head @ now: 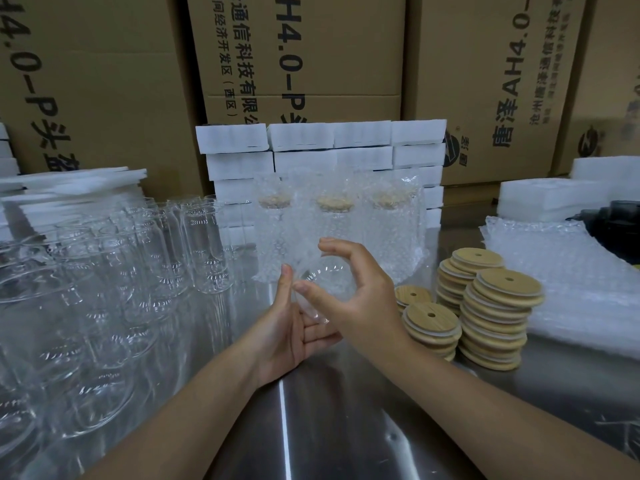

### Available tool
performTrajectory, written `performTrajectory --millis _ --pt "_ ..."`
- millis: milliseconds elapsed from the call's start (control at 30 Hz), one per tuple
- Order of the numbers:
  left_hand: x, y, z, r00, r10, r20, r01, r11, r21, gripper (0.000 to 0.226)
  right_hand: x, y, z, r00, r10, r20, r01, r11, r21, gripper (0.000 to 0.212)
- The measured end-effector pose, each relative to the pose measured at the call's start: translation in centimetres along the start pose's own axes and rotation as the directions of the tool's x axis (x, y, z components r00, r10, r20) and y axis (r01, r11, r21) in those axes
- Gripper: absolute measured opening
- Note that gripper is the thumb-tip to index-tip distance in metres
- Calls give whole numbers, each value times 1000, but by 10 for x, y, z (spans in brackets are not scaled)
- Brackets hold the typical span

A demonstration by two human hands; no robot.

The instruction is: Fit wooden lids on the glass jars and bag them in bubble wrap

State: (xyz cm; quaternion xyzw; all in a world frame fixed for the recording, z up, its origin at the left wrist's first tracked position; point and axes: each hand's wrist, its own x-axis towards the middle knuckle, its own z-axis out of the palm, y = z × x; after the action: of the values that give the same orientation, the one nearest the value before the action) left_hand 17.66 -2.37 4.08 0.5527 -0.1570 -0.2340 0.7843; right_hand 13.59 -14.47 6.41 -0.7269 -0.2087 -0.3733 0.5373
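Observation:
I hold one clear glass jar (325, 277) tilted over the middle of the steel table (332, 417), one round end turned toward me. My left hand (294, 330) cradles it from below, thumb up along its left side. My right hand (353, 299) curves around it from the right, forefinger over the top and thumb at the front. No lid is on it. Stacks of round wooden lids (502, 306) with a small hole stand just right of my right hand. Three jars with wooden lids, bagged in bubble wrap (334, 220), stand behind my hands.
Several empty glass jars (138, 258) crowd the table's left side. A pile of bubble wrap bags (571, 271) lies at the right. White foam blocks (322, 150) are stacked behind, foam sheets (69, 188) at back left, cardboard boxes (346, 64) behind everything.

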Motion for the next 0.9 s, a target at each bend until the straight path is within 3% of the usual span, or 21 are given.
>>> performTrajectory --millis 367,567,900 --pt "-2 1 1 999 6 -50 -3 997 76 87 1 1 -1 1000 15 0 -15 1000 -5 34" --pt "0 -1 -2 1000 -18 -9 18 996 88 103 2 -2 -1 999 30 14 -30 999 23 35" --pt "-3 2 0 999 -39 -21 40 996 83 99 3 2 -1 999 -43 4 43 999 -33 21"
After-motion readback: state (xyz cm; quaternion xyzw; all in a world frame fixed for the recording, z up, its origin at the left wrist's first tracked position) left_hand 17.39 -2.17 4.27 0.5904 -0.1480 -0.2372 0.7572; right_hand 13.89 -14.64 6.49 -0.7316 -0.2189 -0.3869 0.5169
